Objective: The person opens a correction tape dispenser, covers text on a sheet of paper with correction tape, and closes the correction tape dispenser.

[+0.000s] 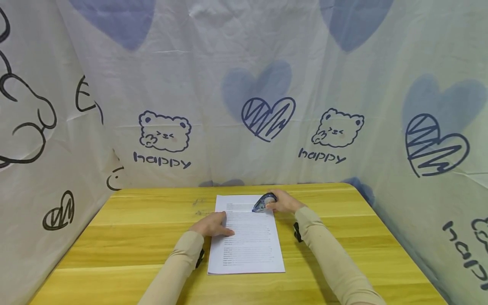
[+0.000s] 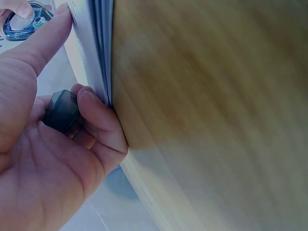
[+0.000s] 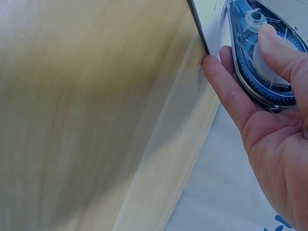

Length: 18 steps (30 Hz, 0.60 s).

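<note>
A stack of printed paper sheets (image 1: 251, 250) lies on the table in the head view. At its left edge is my left hand (image 1: 213, 224), with the thumb (image 2: 48, 38) stretched over the top sheet. In the left wrist view, its curled fingers hold a small dark, cap-like piece (image 2: 62, 111) beside the stack. My right hand (image 1: 285, 201) grips a blue, see-through correction tape (image 1: 263, 203) near the stack's upper right. The tape's tip is down at the printed lines; whether it touches is unclear. The right thumb lies on the correction tape (image 3: 244, 60) in the right wrist view.
The yellow wooden table (image 1: 145, 237) extends around the stack on all sides. A white curtain (image 1: 213, 84) with hearts and bears hangs behind the table and along both sides. Faint dark marks (image 1: 199, 202) show on the tabletop left of the paper.
</note>
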Available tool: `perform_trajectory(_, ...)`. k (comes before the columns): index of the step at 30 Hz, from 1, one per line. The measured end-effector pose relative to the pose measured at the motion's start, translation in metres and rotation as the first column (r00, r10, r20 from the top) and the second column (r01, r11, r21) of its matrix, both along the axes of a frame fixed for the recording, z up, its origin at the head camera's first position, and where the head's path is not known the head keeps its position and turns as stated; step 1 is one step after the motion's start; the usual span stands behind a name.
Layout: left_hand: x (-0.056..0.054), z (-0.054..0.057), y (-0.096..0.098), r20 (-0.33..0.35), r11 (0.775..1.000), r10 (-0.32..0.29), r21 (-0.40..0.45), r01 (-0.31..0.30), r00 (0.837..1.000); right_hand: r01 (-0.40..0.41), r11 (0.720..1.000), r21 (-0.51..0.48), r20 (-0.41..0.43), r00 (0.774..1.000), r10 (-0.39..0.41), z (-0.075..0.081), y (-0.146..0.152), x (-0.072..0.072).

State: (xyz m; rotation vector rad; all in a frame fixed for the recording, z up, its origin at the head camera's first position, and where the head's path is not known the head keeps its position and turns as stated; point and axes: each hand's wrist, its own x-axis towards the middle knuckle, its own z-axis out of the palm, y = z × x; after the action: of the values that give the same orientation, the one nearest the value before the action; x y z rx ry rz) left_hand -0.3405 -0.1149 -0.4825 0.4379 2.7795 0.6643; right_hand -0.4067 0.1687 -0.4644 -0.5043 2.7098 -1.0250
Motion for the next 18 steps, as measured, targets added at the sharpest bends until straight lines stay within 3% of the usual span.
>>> perform_trajectory(18,0.0024,0.0024,0.0004,0.01,1.0,0.002,0.014,-0.002,1.0,0.022,1.0,0.008,0.021,1.0,-0.022,0.0002,0.0017,0.0002)
